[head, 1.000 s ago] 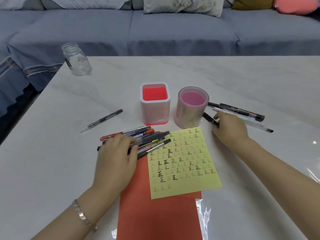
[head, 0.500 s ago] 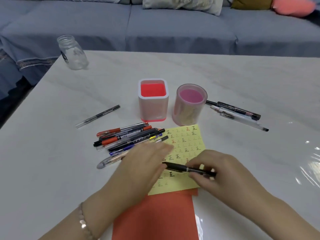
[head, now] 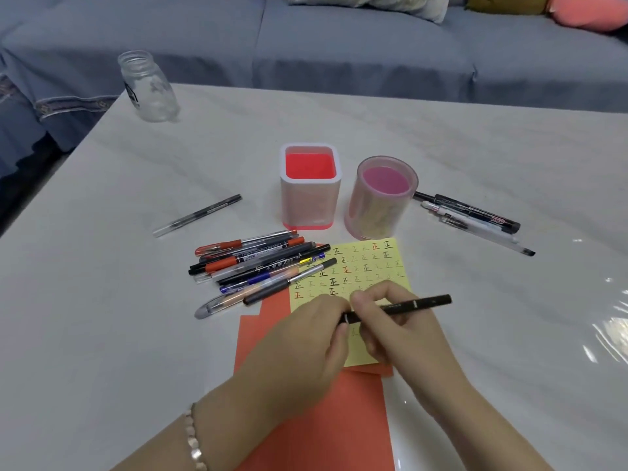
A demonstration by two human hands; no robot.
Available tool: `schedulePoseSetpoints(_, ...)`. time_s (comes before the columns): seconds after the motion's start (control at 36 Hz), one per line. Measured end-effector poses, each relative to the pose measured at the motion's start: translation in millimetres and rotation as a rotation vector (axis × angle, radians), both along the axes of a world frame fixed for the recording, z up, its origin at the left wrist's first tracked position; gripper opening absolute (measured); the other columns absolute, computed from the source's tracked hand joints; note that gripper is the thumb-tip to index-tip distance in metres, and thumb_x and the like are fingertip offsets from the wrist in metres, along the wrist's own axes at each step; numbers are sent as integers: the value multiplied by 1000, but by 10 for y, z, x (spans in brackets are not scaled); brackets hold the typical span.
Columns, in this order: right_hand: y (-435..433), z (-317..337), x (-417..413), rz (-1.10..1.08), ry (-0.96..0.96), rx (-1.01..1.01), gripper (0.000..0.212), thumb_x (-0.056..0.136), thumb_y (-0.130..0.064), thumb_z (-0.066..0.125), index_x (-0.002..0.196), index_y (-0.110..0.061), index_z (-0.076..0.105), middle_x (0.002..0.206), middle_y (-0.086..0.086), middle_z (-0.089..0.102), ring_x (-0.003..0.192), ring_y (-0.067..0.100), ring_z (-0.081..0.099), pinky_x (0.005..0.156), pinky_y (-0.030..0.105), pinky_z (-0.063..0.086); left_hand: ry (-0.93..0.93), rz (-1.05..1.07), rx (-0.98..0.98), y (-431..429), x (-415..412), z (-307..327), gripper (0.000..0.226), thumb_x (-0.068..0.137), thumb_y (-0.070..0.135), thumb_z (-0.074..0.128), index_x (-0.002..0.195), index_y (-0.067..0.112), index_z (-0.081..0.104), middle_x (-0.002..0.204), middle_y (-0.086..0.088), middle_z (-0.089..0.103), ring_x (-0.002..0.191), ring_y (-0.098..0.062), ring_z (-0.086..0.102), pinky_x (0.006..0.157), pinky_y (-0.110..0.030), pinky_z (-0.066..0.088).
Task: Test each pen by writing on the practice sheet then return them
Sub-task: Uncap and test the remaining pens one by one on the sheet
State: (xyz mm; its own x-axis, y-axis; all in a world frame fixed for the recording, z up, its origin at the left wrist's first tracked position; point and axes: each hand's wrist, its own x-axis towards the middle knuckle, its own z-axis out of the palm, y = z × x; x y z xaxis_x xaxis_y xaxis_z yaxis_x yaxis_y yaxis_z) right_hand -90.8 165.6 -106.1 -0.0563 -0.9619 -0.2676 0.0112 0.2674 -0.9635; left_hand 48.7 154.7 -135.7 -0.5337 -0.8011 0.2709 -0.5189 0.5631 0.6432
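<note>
Both hands hide the black pen's [head: 407, 304] tip and the practice sheet's [head: 370, 263] lower rows.

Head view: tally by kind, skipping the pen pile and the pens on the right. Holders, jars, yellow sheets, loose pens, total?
Pen holders: 2, the square red holder and the round pink holder
Glass jar: 1
Yellow practice sheet: 1
Pens: 2, the black pen held by the left hand and right hand, and the lone pen on the left
Total: 6

A white marble-patterned table [head: 475, 137] fills the view, glossy with light glare at its right edge. Behind it stands a grey-blue sofa [head: 339, 45] bearing cushions [head: 584, 11].
</note>
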Motion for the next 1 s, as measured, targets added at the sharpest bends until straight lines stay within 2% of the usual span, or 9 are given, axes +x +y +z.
schedulePoseSetpoints(0.19, -39, -72, 114, -68, -50, -63, 52, 89, -20, 60, 45, -23, 33, 37, -6, 29, 34, 8, 24, 38, 16, 22, 99, -63, 38, 26, -16, 14, 17, 91, 38, 29, 83, 27, 40, 59, 17, 35, 55, 1, 39, 53, -11, 29)
schedulePoseSetpoints(0.31, -24, -18, 59, 7, -121, -109, 40, 73, -27, 61, 47, -23, 32, 41, -3, 26, 35, 9, 20, 38, 14, 20, 177, -77, 197, 22, 18, 101, 17, 92, 42, 38, 89, 29, 47, 61, 2, 45, 51, -13, 38, 48, -20, 26)
schedulePoseSetpoints(0.36, 7, -13, 25, 17, -76, -143, 37, 66, -37, 62, 48, -24, 33, 40, -4, 28, 34, 8, 23, 37, 14, 22, 147, -60, 239, 37, 52, 136, 19, 91, 47, 38, 95, 33, 51, 61, 2, 47, 53, -11, 41, 49, -18, 27)
schedulePoseSetpoints(0.44, 33, -30, -53, -77, -110, -171, 37, 65, -35, 64, 48, -21, 35, 35, -4, 31, 31, 8, 25, 37, 13, 23, -5, 85, 274, 53, 157, 70, 12, 92, 55, 26, 96, 46, 33, 63, 8, 49, 63, -4, 48, 55, -16, 33)
schedulePoseSetpoints(0.56, 64, -129, -172, -199, -25, -112, 35, 75, -30, 58, 48, -21, 37, 35, -2, 32, 32, 10, 27, 36, 18, 24, -275, 362, 149, -15, 371, -261, 12, 97, 30, 35, 88, 26, 43, 80, 14, 49, 70, -6, 49, 61, -18, 38)
schedulePoseSetpoints(0.69, 144, -246, -214, -239, 23, -31, 28, 74, -34, 55, 53, -20, 42, 35, -4, 35, 34, 11, 28, 38, 17, 26, -364, 426, -209, -11, 596, -616, 20, 82, 20, 41, 94, 9, 53, 87, -13, 60, 82, -21, 42, 69, -30, 28)
schedulePoseSetpoints(0.81, 175, -286, -219, -265, -1, -28, 24, 77, -29, 58, 65, -10, 49, 36, 0, 36, 35, 11, 30, 37, 15, 29, -245, 413, -239, 88, 403, -464, 33, 83, 17, 43, 102, -3, 62, 100, -18, 61, 96, -23, 46, 85, -30, 34)
schedulePoseSetpoints(0.92, 182, -316, -220, -298, -49, -59, 23, 92, -9, 47, 72, -4, 57, 44, 7, 48, 42, 16, 42, 41, 18, 39, -172, 232, -131, 188, 191, -458, 36, 85, 19, 45, 113, 3, 62, 116, -12, 62, 107, -22, 56, 95, -28, 44)
schedulePoseSetpoints(1.0, 175, -335, -207, -307, -78, -82, 24, 92, -8, 46, 73, -4, 60, 58, 11, 62, 56, 22, 57, 51, 21, 49, -218, 185, -45, 185, 130, -504, 43, 87, 25, 42, 121, 7, 59, 129, -8, 57, 118, -17, 49, 101, -27, 39)
